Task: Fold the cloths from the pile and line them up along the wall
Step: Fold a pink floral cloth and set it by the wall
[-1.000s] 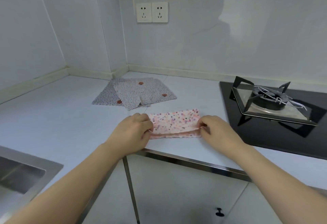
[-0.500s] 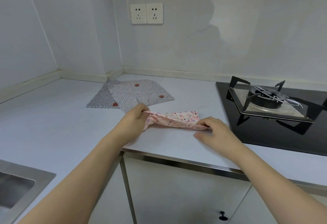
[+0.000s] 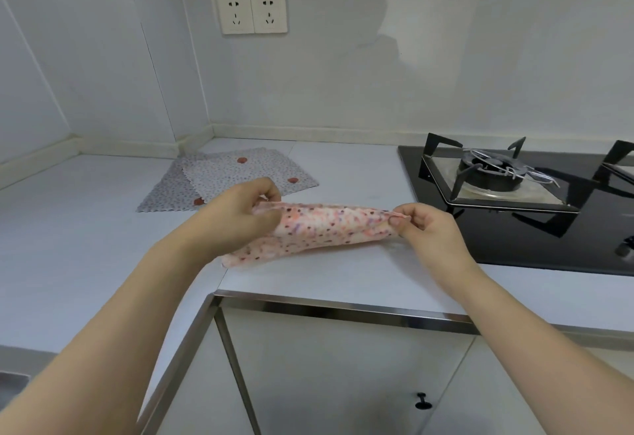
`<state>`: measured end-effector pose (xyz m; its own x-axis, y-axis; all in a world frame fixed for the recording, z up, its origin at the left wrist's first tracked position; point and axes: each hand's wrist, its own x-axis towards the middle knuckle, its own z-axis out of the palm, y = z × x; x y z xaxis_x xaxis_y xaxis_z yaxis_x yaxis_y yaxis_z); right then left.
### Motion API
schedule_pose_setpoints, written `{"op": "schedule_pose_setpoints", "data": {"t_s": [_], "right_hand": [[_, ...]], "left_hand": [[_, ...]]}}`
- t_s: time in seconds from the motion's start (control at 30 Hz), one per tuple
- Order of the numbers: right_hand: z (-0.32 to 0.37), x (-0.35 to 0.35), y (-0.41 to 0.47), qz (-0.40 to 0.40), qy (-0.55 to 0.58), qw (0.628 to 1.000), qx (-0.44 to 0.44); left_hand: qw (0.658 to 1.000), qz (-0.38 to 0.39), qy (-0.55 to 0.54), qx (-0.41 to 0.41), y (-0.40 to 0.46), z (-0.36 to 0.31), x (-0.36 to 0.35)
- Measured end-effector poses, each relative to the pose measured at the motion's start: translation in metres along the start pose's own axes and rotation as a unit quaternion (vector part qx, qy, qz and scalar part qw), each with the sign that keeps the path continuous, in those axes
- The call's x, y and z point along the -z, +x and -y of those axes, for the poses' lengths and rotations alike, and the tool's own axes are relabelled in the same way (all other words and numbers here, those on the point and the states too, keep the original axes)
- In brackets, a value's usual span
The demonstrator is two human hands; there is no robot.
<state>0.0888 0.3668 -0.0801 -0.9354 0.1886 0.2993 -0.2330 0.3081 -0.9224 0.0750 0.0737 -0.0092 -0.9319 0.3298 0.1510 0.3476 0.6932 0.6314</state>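
A pink speckled cloth [image 3: 319, 230], folded into a long strip, hangs stretched between both hands just above the white counter [image 3: 85, 228]. My left hand [image 3: 240, 211] pinches its left end and my right hand [image 3: 425, 228] pinches its right end. The strip's lower left corner droops toward the counter. Behind my left hand, a pile of grey dotted cloths [image 3: 233, 177] with red spots lies flat near the corner of the wall.
A black gas hob [image 3: 514, 228] with a burner and metal pan supports [image 3: 494, 173] fills the counter's right side. A double wall socket [image 3: 252, 11] sits above the pile. The counter's steel front edge [image 3: 343, 307] runs below my hands, and a sink corner [image 3: 10, 378] shows at far left.
The pink cloth has been lifted off the counter. My left hand rose and swung its end up, and both hands now hold the strip taut in the air.
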Motion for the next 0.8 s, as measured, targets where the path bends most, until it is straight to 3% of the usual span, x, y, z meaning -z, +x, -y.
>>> {"op": "schedule_pose_setpoints", "data": {"t_s": [0.33, 0.57, 0.7, 0.8], "right_hand": [[0.022, 0.005, -0.009, -0.053, 0.097, 0.994, -0.021], [0.066, 0.025, -0.002, -0.041, 0.107, 0.993, 0.020], [0.077, 0.032, 0.005, -0.019, 0.131, 0.991, -0.036], [0.076, 0.028, 0.010, -0.061, 0.103, 0.989, -0.087]], "left_hand": [[0.995, -0.103, 0.001, 0.014, -0.003, -0.001, 0.024], [0.995, -0.091, -0.043, 0.019, -0.010, -0.009, 0.025], [0.994, -0.067, -0.079, 0.016, -0.010, -0.015, 0.023], [0.991, -0.049, -0.122, 0.011, -0.010, -0.017, 0.023]]}}
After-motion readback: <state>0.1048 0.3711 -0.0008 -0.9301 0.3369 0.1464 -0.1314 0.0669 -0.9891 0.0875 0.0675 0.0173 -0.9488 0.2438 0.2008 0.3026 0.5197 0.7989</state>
